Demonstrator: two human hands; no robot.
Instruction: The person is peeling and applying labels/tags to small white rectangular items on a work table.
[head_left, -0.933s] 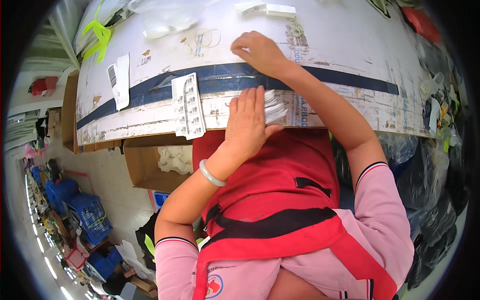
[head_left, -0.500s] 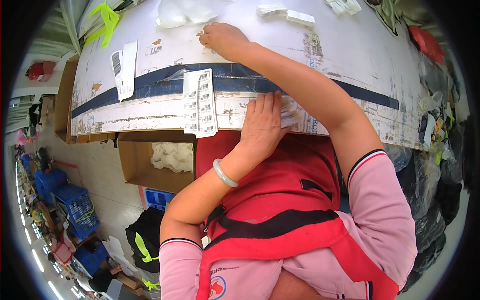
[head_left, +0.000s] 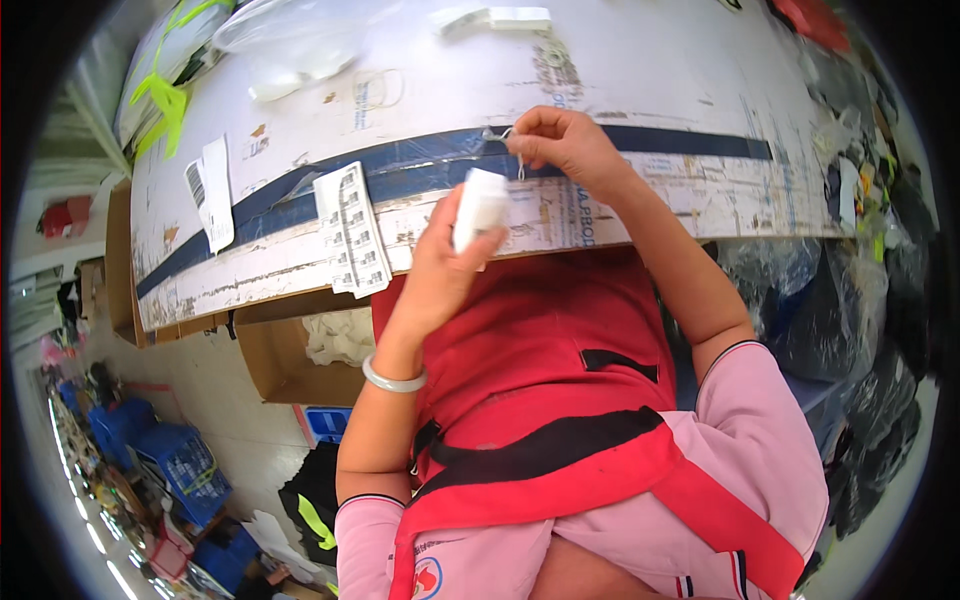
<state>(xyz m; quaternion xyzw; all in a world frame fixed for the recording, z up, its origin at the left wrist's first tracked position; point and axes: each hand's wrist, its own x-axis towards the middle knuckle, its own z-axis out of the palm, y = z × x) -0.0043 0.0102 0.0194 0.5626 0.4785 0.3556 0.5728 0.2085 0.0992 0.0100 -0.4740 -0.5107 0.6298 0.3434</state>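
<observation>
My left hand [head_left: 445, 255] is raised above the table's near edge, closed around a small stack of white paper tags [head_left: 483, 205]. A little to the right and farther up, my right hand [head_left: 575, 150] pinches a thin whitish elastic band [head_left: 520, 165] between thumb and fingertips. Part of this band dangles below the fingers, and its far end reaches left over the dark blue tape strip [head_left: 690, 142]. Band and tags are apart. Left of my left hand, sheets of barcode stickers [head_left: 352, 230] lie at the table edge.
Farther left lies a white barcode label strip [head_left: 212, 195] on the worn white tabletop [head_left: 640, 90]. A clear plastic bag [head_left: 295, 45] and white bundles [head_left: 515, 18] sit at the back. An open carton [head_left: 270, 350] stands below the edge; dark bagged goods [head_left: 800, 300] lie right.
My left hand has lifted the tag stack off the table edge and turned it upright. My right hand has come back from the far side toward it, now with the band. The view has shifted.
</observation>
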